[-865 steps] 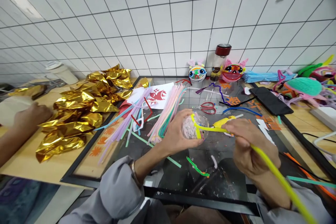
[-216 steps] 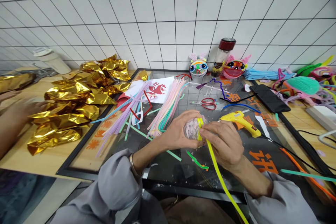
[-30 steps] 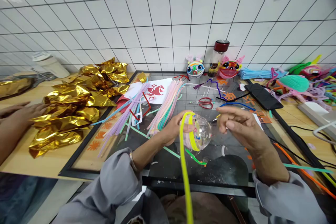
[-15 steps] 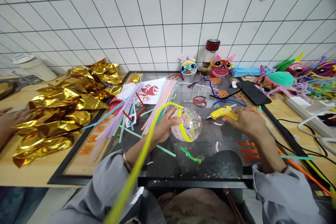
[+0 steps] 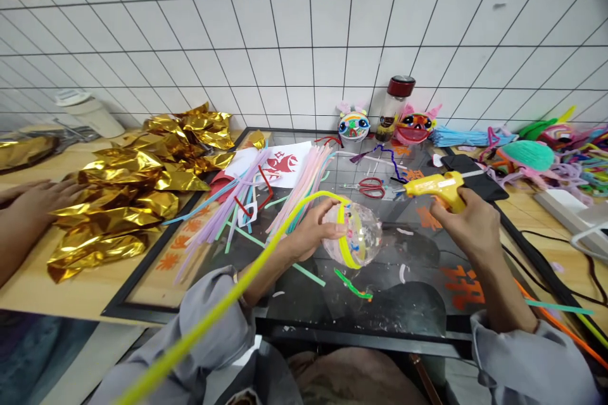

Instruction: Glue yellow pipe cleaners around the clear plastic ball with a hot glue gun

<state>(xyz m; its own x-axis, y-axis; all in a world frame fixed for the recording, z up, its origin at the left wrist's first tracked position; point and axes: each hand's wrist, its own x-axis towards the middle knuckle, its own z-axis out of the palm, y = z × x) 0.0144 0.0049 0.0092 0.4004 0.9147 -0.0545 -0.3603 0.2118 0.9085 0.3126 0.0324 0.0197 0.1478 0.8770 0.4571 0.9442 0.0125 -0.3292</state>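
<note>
My left hand (image 5: 316, 228) grips a clear plastic ball (image 5: 368, 237) above the dark tabletop, thumb resting on its near side. A yellow pipe cleaner (image 5: 266, 252) wraps partway round the ball, and its long loose end runs down over my left forearm towards the camera. Colourful bits show through the clear shell. In my right hand (image 5: 468, 218) is a yellow hot glue gun (image 5: 434, 186), raised, with its nozzle pointing left and a glue stick out of the back. The nozzle stays apart from the ball. Below the ball lies a short green pipe cleaner (image 5: 352, 286).
Crumpled gold foil (image 5: 137, 183) lies left, with another person's hand (image 5: 42, 199) beside it. Pastel pipe cleaners (image 5: 223, 209), red-handled scissors (image 5: 371, 188), a phone (image 5: 494, 183) and a lidded bottle (image 5: 395, 107) lie or stand around. Decorated balls (image 5: 354, 126) line the wall. A power strip (image 5: 574, 218) is right.
My right hand has lifted the glue gun off the tabletop and turned it upright in its grip. The left hand still holds the ball. The view has shifted slightly left.
</note>
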